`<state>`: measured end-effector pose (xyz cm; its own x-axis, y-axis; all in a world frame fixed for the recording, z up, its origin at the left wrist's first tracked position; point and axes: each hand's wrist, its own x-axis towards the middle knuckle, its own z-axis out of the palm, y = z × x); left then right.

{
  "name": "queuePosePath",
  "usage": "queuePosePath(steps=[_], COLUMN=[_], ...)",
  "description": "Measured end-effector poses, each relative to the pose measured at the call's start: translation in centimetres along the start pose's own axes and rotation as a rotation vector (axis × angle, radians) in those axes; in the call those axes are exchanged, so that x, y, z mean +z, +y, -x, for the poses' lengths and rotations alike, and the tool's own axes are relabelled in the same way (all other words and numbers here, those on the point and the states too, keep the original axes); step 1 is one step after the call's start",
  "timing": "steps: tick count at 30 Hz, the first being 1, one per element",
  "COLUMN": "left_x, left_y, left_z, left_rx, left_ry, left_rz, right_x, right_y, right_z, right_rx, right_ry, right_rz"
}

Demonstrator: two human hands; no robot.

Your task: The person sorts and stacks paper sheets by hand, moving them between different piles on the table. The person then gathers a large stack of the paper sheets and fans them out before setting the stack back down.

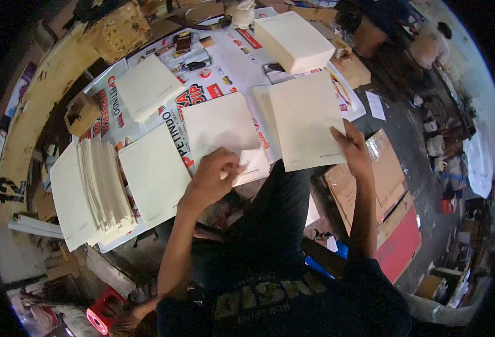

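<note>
My left hand point(212, 173) is closed at the near right corner of a pile of cream paper sheets point(220, 123), its thumb and finger pinching a lifted corner. To the right, my right hand point(353, 147) grips the lower right edge of a cream sheet point(309, 121), thumb on top and fingers underneath. That sheet overlaps other paper at its left edge and has a small line of print near the bottom. Left of my left hand lies another cream paper pile point(156, 174), beside a fanned-out stack of sheets point(102, 188).
A printed banner point(225, 70) covers the table under the paper. Further back stand a thick paper stack point(295, 42) and a smaller pile point(147, 87). Cardboard point(382, 174) and a red board point(399, 244) lie at lower right. A person point(430, 45) is in the background.
</note>
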<state>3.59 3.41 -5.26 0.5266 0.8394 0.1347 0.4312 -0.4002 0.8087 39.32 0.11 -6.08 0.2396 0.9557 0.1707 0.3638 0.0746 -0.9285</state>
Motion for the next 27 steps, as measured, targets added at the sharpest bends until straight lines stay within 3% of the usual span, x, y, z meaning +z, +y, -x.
queuePosePath(steps=[1,2,3,5,7,8,9,11,13,16,17,18,19,21,23,24,25,27], left_x=[-0.6,-1.4,-2.1,-3.7,-6.0,-7.2,-7.3,-7.2,-7.3,-8.3,-8.6,-8.9,-8.9,-8.5,-8.7,-9.0,-9.5,-9.7], left_y=[0.1,0.5,0.0,-0.4,-0.2,0.1,0.1,0.1,-1.2,-2.2,-3.0,-3.7,-4.0,-4.2,-3.9,-3.9,-4.8,-4.5], left_z=[0.3,1.6,3.0,5.3,7.1,8.2,8.9,10.3,10.7,12.1,12.7,13.2,14.1,15.6,15.4,15.9,16.0,15.7], left_rx=[-0.008,-0.046,-0.232,-0.17,-0.055,-0.14,-0.152,-0.278,-0.275,-0.241,-0.202,-0.161,-0.295,-0.395,-0.179,-0.247,-0.246,-0.572], left_ry=[0.08,0.192,0.283,0.463,0.425,0.253,0.27,0.057,0.086,0.13,0.177,0.224,0.368,0.846,1.181,1.231,1.031,0.745], left_rz=[0.185,0.145,0.138,0.546,0.134,-0.016,-0.022,-0.649,-0.517,-0.421,-0.351,-0.282,-0.266,0.186,0.781,0.926,0.744,0.219], right_x=[0.5,1.2,1.9,3.8,6.4,7.9,9.4,12.5,14.6,15.8,16.1,16.4,16.7,17.4,18.6,20.2,21.8,25.2], right_y=[-0.5,-1.0,-1.2,0.4,1.0,1.1,0.1,-2.4,-3.0,-3.8,-3.8,-3.8,-3.7,-3.5,-3.1,-3.1,-3.8,-6.0], right_z=[0.1,0.2,0.4,0.7,1.0,1.0,1.3,1.8,1.4,0.9,0.9,1.1,1.2,1.4,1.8,2.4,3.1,3.9], right_rx=[-0.004,0.11,0.228,0.327,0.417,0.361,0.357,0.372,0.425,0.529,0.526,0.425,0.32,0.32,0.324,0.331,0.337,0.371], right_ry=[-0.017,-0.037,-0.054,-0.031,-0.008,-0.045,-0.066,-0.113,-0.073,-0.229,-0.24,-0.28,-0.314,-0.349,-0.379,-0.323,-0.266,-0.329], right_rz=[-0.006,-0.186,-0.365,-0.413,-0.368,-0.358,-0.36,-0.448,-0.445,-0.735,-0.73,-0.511,-0.294,-0.388,-0.484,-0.433,-0.383,-0.255])
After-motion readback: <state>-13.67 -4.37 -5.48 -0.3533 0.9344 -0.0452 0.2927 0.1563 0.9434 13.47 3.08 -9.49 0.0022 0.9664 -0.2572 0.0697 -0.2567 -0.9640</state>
